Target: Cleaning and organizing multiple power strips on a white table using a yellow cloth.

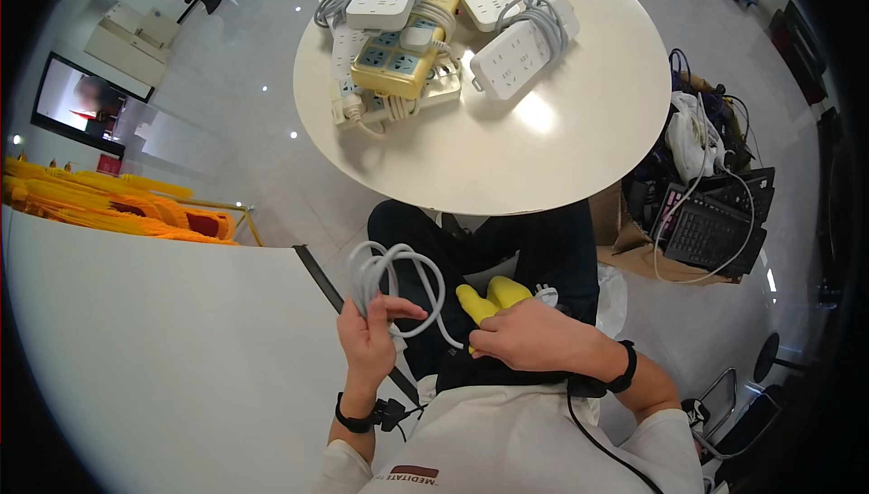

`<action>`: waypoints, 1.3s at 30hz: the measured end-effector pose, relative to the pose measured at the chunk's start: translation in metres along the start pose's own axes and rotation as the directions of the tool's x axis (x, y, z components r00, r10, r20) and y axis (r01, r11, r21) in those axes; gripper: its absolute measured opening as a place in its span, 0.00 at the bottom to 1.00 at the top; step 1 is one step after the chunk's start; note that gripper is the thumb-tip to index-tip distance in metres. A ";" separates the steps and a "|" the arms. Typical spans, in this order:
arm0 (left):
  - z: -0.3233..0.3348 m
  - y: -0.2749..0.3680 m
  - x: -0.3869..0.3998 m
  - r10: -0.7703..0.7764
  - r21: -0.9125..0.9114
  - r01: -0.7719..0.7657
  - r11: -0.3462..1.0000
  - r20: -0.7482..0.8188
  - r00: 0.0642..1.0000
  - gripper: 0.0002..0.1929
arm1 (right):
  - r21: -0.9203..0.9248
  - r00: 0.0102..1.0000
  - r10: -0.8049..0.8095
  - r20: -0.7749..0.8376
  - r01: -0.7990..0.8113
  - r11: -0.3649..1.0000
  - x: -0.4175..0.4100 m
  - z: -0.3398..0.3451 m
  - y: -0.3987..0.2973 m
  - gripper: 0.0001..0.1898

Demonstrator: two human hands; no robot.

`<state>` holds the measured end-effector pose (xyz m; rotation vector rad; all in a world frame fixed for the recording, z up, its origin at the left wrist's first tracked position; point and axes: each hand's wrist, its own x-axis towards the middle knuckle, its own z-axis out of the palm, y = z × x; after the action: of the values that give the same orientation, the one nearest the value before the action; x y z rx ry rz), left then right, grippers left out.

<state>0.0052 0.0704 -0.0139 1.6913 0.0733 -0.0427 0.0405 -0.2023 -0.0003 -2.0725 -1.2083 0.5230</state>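
Note:
My left hand (370, 338) holds a loosely looped light-grey power cable (434, 277) above my lap, the loops resting around its fingers and thumb. A length of this cable runs from the loops across to my right hand (536, 334). That hand is closed around a yellow cloth (483, 302), where the cable's near stretch meets it; the exact grip is hidden under the fingers. A white plug (546, 295) with metal pins shows just beyond my right knuckles, over my thigh. Below my left fingers a small white piece (399, 343) is partly hidden.
Ahead stands a round white table (475, 175) bearing several power strips with wound cables, including a yellow one (394, 63) and a white one (516, 56). Right of it is a cardboard box (614, 229) with keyboards (706, 226) and cables. A white surface (170, 345) lies left.

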 end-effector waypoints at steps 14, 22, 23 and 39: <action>0.043 0.005 -0.005 -0.039 0.208 -0.028 0.978 0.310 0.950 0.13 | -0.197 0.977 -0.088 -0.195 0.049 0.979 0.010 0.016 0.004 0.15; 0.047 0.008 0.000 -0.129 0.329 0.001 0.944 0.368 0.921 0.12 | -0.138 0.990 0.004 -0.142 -0.024 0.990 -0.004 0.005 0.018 0.13; 0.048 0.007 0.001 -0.129 0.327 0.002 0.945 0.366 0.921 0.12 | -0.135 0.987 -0.005 -0.159 -0.017 0.991 -0.005 0.003 0.019 0.13; 0.046 0.007 0.001 -0.262 0.146 0.218 0.965 0.553 0.791 0.11 | -0.046 0.990 0.142 -0.007 -0.142 0.989 -0.012 -0.022 0.019 0.10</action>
<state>0.0075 0.0236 -0.0122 1.6705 -0.1666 -0.7534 0.0597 -0.2274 0.0007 -2.2099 -1.0851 0.5604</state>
